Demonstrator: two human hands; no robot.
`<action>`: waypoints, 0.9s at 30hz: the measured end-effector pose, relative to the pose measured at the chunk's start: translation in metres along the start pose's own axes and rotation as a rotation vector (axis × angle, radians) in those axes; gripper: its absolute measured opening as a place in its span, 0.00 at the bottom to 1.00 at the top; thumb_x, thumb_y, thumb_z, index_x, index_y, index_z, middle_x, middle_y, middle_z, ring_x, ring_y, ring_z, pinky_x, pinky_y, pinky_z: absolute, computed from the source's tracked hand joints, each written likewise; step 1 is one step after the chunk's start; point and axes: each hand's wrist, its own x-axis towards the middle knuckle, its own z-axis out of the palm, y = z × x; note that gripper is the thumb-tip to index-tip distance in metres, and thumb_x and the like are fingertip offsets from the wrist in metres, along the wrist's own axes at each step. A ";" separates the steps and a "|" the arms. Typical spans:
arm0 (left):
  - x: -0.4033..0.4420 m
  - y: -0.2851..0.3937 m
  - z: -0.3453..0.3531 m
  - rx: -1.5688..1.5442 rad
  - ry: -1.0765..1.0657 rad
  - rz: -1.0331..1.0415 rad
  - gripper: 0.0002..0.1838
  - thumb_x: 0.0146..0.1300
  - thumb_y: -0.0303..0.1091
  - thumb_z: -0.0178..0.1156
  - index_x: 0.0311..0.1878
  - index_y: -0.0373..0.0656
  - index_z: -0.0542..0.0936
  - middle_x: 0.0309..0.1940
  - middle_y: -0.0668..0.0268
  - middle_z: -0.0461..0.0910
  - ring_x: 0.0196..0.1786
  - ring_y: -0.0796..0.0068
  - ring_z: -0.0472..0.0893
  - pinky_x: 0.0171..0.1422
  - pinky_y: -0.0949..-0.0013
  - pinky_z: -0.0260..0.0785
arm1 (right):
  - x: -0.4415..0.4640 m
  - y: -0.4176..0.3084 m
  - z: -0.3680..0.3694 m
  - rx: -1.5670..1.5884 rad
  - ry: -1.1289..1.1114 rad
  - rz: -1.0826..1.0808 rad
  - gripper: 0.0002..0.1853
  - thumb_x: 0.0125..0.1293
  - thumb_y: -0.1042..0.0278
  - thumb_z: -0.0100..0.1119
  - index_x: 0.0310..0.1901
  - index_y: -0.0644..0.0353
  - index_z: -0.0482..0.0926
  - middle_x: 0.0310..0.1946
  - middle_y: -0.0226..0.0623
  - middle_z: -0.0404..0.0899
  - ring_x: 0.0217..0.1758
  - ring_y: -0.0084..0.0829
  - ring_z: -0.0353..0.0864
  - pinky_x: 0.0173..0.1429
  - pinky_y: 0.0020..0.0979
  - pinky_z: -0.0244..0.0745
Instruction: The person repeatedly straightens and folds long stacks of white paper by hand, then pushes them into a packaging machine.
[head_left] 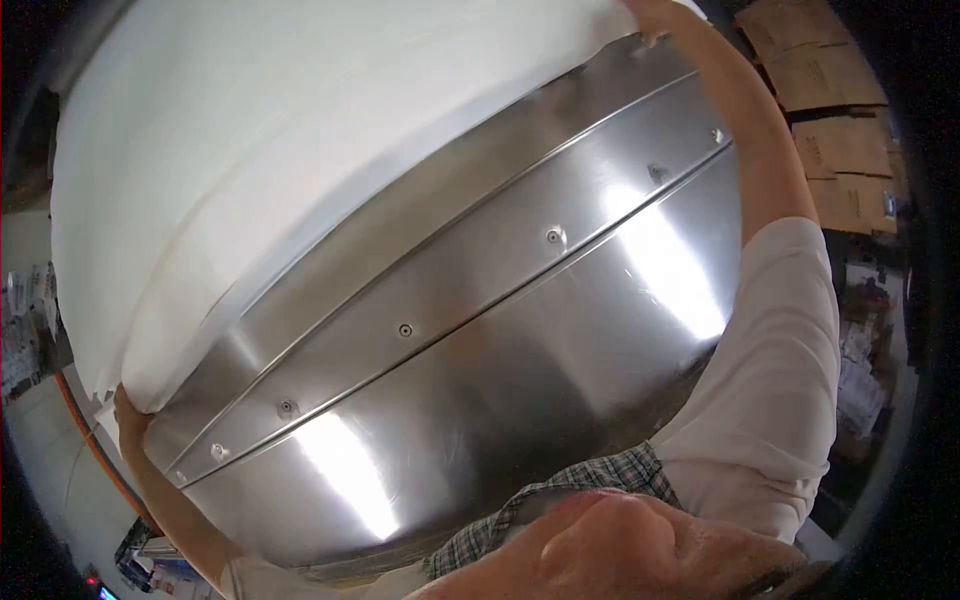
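A large white sheet of cloth-like material (pixel 260 130) is spread across the upper left, its edge hanging in a curved fold. At the sheet's lower left corner, my left hand (pixel 130 408) is closed on the edge, partly hidden by the material. My right hand (pixel 660 18) grips the same sheet at the top, near the upper right end of its edge. Between my arms lies a shiny stainless steel surface (pixel 480 370) with a long seam and a row of several screws.
Cardboard boxes (pixel 845 145) are stacked at the upper right. Plastic-wrapped items (pixel 860 370) sit below them. On the left are more wrapped items (pixel 30 330) and an orange strip (pixel 100 455). Bright light reflects off the steel.
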 end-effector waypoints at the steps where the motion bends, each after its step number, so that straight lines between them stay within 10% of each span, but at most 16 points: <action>1: -0.001 0.001 0.000 -0.022 0.016 0.003 0.41 0.33 0.30 0.70 0.57 0.44 0.64 0.51 0.58 0.70 0.55 0.54 0.68 0.59 0.58 0.61 | -0.003 -0.013 -0.001 0.098 0.147 -0.180 0.52 0.24 0.66 0.76 0.60 0.42 0.62 0.60 0.40 0.60 0.61 0.46 0.59 0.62 0.48 0.58; 3: -0.003 0.006 0.000 -0.049 0.039 -0.005 0.38 0.36 0.29 0.69 0.56 0.43 0.65 0.50 0.57 0.71 0.54 0.53 0.69 0.58 0.58 0.61 | 0.008 -0.048 -0.012 -0.279 -0.201 0.727 0.48 0.27 0.66 0.74 0.58 0.44 0.64 0.59 0.40 0.60 0.59 0.48 0.60 0.61 0.49 0.59; 6: -0.008 0.003 0.001 -0.094 0.070 -0.017 0.35 0.39 0.29 0.67 0.55 0.41 0.66 0.49 0.55 0.71 0.53 0.51 0.69 0.57 0.57 0.61 | 0.009 -0.074 -0.012 -0.282 -0.064 0.818 0.40 0.31 0.66 0.72 0.54 0.47 0.69 0.55 0.40 0.64 0.56 0.46 0.63 0.60 0.46 0.59; 10: -0.010 -0.016 0.017 0.064 0.264 0.086 0.38 0.36 0.29 0.68 0.56 0.40 0.65 0.51 0.52 0.70 0.55 0.50 0.68 0.59 0.57 0.59 | -0.017 -0.026 0.006 -0.330 0.026 0.701 0.33 0.34 0.63 0.68 0.49 0.50 0.73 0.52 0.41 0.67 0.56 0.46 0.64 0.60 0.43 0.60; 13: -0.014 -0.013 0.007 0.100 0.354 0.038 0.39 0.35 0.28 0.69 0.56 0.39 0.65 0.53 0.51 0.68 0.57 0.50 0.66 0.61 0.57 0.57 | -0.025 -0.019 0.000 0.172 0.456 -0.152 0.28 0.37 0.59 0.66 0.46 0.53 0.75 0.48 0.41 0.70 0.55 0.45 0.64 0.59 0.42 0.60; 15: -0.016 -0.015 -0.012 0.141 0.388 0.023 0.40 0.34 0.27 0.69 0.56 0.40 0.65 0.54 0.51 0.68 0.58 0.50 0.65 0.61 0.57 0.57 | -0.021 -0.040 -0.022 -0.474 0.284 0.604 0.26 0.39 0.54 0.65 0.43 0.53 0.77 0.47 0.42 0.72 0.55 0.46 0.64 0.58 0.44 0.60; 22: -0.074 0.018 -0.120 0.085 0.580 0.060 0.38 0.37 0.27 0.68 0.57 0.40 0.65 0.55 0.51 0.67 0.58 0.50 0.65 0.62 0.58 0.57 | -0.080 -0.094 -0.095 -0.447 0.406 0.670 0.29 0.41 0.52 0.64 0.47 0.53 0.74 0.51 0.43 0.69 0.55 0.48 0.64 0.57 0.47 0.60; 27: -0.157 -0.002 -0.120 0.179 0.622 0.089 0.35 0.40 0.29 0.65 0.56 0.38 0.66 0.54 0.50 0.69 0.57 0.49 0.66 0.61 0.57 0.57 | -0.191 -0.096 -0.071 -0.425 0.483 0.437 0.35 0.36 0.81 0.62 0.53 0.55 0.66 0.51 0.42 0.68 0.58 0.46 0.64 0.61 0.40 0.61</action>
